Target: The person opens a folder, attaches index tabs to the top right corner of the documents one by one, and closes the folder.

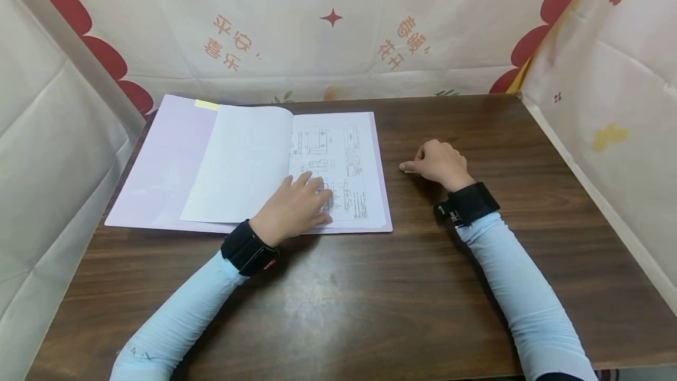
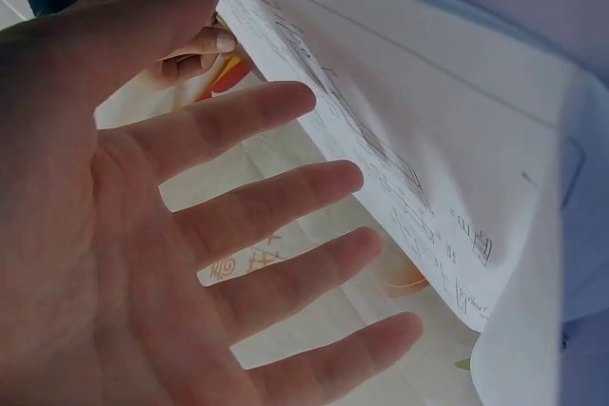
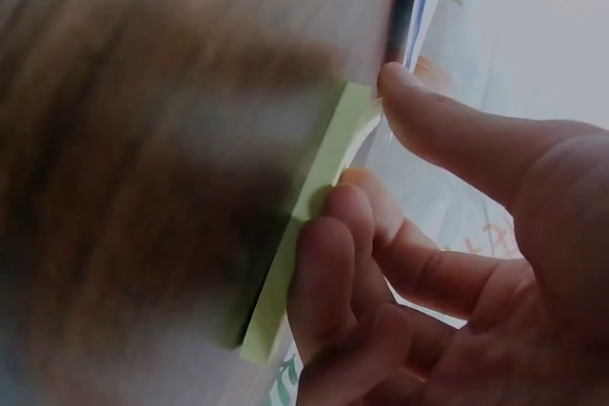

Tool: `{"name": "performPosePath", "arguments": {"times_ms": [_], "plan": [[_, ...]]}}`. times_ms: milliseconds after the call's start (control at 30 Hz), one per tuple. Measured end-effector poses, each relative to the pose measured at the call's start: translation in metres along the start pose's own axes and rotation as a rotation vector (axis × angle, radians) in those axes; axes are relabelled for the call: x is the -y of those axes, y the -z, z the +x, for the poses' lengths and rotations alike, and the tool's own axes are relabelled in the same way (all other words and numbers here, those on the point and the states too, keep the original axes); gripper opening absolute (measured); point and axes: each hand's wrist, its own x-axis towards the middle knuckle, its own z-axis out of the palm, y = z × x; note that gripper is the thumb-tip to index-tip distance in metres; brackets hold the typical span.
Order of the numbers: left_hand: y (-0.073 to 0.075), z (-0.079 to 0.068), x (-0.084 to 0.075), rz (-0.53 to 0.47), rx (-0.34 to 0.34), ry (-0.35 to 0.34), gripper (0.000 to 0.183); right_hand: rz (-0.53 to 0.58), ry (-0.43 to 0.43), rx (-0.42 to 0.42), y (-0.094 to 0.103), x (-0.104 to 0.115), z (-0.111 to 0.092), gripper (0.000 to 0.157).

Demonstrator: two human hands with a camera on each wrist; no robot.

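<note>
A pale purple folder [image 1: 145, 175] lies spread on the table, with a white sheet [image 1: 240, 157] turned over to the left. On the right is a page of technical drawings [image 1: 365, 134]. My left hand [image 1: 291, 207] rests on the lower part of that page, fingers straight and spread, as its palm shows in the left wrist view. To the right of the folder, my right hand [image 1: 439, 163] holds a thin yellow-green sticky note pad [image 3: 303, 225]. Its fingers curl against the pad's side, and the thumb is at the far end, where a sheet bends up.
A yellow sticky tab [image 1: 207, 105] stands at the top edge of the folder's left cover. The dark wooden table [image 1: 338, 304] is bounded by printed cloth [image 1: 296, 28] at the back and sides. Black bands sit on both wrists.
</note>
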Motion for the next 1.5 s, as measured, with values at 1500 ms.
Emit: {"name": "performPosePath", "arguments": {"times_ms": [1500], "plan": [[0.009, 0.161, -0.087, 0.097, 0.227, -0.223, 0.065, 0.115, 0.025, -0.023, 0.031, -0.009, -0.004, 0.019]]}}
